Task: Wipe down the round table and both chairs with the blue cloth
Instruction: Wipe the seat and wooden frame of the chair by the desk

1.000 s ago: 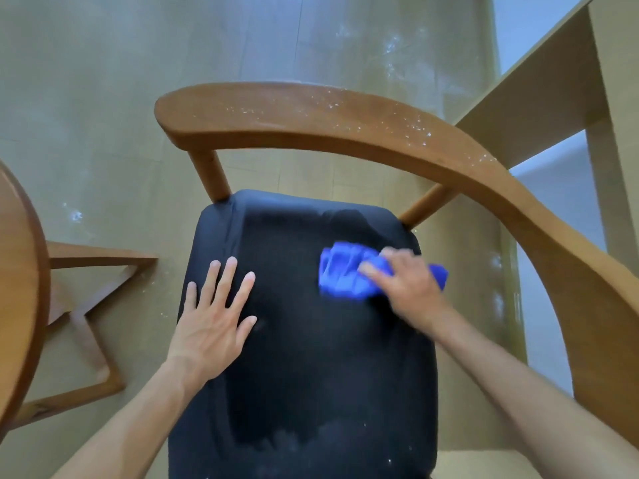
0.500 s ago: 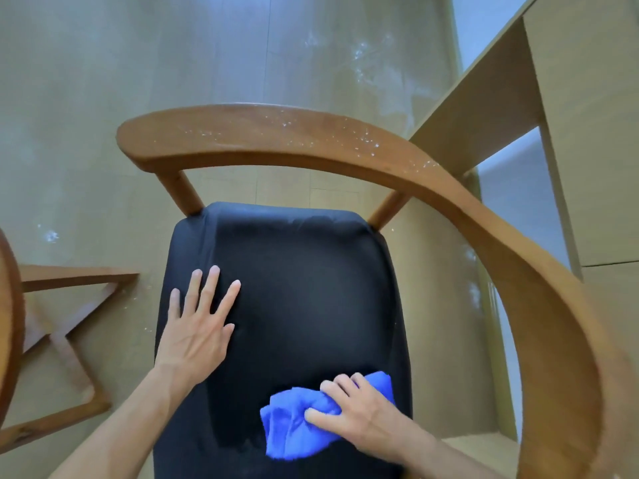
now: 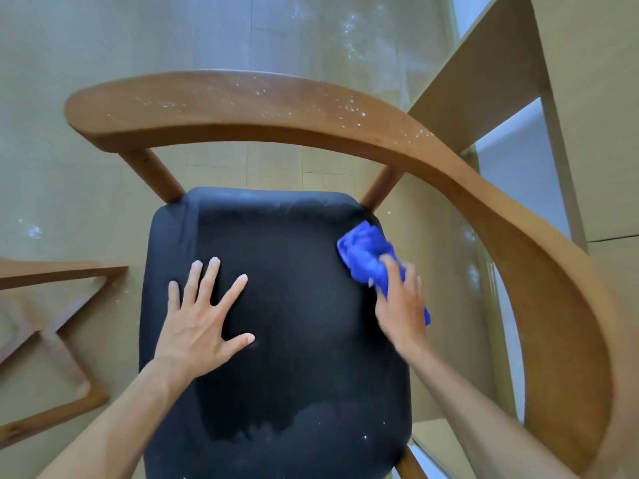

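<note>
The blue cloth (image 3: 366, 257) lies bunched on the far right corner of the chair's black seat (image 3: 294, 305), pressed down under the right hand (image 3: 401, 302), whose fingers curl over it and grip it (motion blur softens the fingertips). The left hand (image 3: 200, 326) rests flat on the left half of the seat with fingers straight and spread, holding nothing.

Around the seat curves the chair's wooden back rail (image 3: 276, 108), dotted with white specks along its top — it arches close above and to the right of the cloth, hemming in the wiping hand. A pale dusty patch and a few specks show on the near part of the seat. Left of the chair, wooden base legs (image 3: 58, 340) sit on the tan floor (image 3: 69, 133); at the right stands a light wooden panel (image 3: 484, 81).

Half a second ago the cloth and right hand were at the near right edge of the seat — now they are at the far right corner. The left hand has stayed planted on the seat.
</note>
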Motion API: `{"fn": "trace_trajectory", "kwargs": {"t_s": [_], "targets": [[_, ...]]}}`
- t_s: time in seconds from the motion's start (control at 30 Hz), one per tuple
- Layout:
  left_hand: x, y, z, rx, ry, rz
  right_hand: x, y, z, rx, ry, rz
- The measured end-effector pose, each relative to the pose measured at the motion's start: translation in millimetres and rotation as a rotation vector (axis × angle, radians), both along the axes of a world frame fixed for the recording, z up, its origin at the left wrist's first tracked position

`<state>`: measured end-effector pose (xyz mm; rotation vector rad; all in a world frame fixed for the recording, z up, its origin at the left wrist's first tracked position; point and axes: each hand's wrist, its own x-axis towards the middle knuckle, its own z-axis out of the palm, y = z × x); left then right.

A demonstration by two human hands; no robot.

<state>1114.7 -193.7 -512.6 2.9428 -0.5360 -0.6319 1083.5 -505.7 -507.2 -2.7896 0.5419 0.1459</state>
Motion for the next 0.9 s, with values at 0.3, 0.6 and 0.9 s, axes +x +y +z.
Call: {"fn": "trace_trajectory", "kwargs": {"t_s": [0.3,0.6,0.9], "targets": [[10.1,17.1,7.9,0.054,0.116,-0.083,-79.3,50.4,25.8,-0.059,0.187,0.903],[9.5,27.3,-3.1,-0.051,0.081,-0.12,132.4,101.7,-1.8,-0.034,0.065,-0.133],[10.5,26.4,-1.1,-0.093,0.095,-0.09,121.6,213.2,4.7,-0.118,-0.014,0.574]]}}
